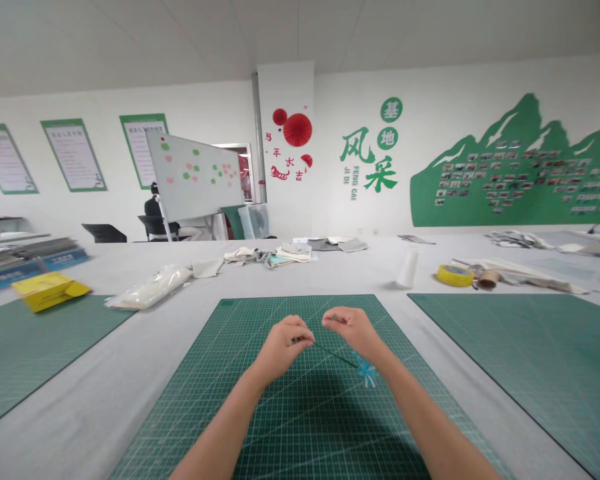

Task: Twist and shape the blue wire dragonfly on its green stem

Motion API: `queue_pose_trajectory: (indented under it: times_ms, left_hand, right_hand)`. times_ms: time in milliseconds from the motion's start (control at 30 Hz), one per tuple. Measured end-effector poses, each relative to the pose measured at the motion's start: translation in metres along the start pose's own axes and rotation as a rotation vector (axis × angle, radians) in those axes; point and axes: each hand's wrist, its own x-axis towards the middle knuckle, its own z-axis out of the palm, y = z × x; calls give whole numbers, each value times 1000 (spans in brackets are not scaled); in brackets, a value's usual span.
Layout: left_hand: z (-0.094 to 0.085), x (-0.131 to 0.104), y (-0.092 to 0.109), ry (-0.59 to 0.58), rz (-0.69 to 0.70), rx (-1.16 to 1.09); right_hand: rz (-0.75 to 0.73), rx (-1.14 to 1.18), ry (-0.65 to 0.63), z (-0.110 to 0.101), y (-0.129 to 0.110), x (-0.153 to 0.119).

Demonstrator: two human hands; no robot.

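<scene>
My left hand [287,343] pinches one end of a thin dark green stem [336,355] above the cutting mat [325,427]. At the stem's other end is a light blue, flower-like tuft with thin strands [366,372], partly behind my right wrist. My right hand [349,327] is raised a little to the right of the left one, thumb and fingers closed together. Whatever sits between its fingertips, if anything, is too small to make out. The two hands are apart.
More green mats lie left [55,353] and right [530,360]. Around them on the table are a yellow box [50,291], a plastic-wrapped pack [153,287], fabric scraps [295,252], a white roll [408,269] and yellow tape [455,275]. A person [154,203] sits beyond, by a whiteboard [200,177].
</scene>
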Motion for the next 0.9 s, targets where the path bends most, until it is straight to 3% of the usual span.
queue_pose_trajectory:
  times_ms: [133,233,467,667,900]
  left_hand:
    - [-3,1,0,-9,-59,-189]
    - [-6,2,-2,43,-105,-311]
    - [-4,3,-15,312,-221,-420]
    - [0,2,-29,464,-269,-232]
    - [5,0,-25,462,-185,133]
  right_hand:
    - [105,215,-96,-3,13,3]
    - [183,303,-85,3,20,4]
    - [144,271,-92,36,8,-1]
    - [-4,119,-19,52,-17,-9]
    - [-195,-142,111,53,-24,-18]
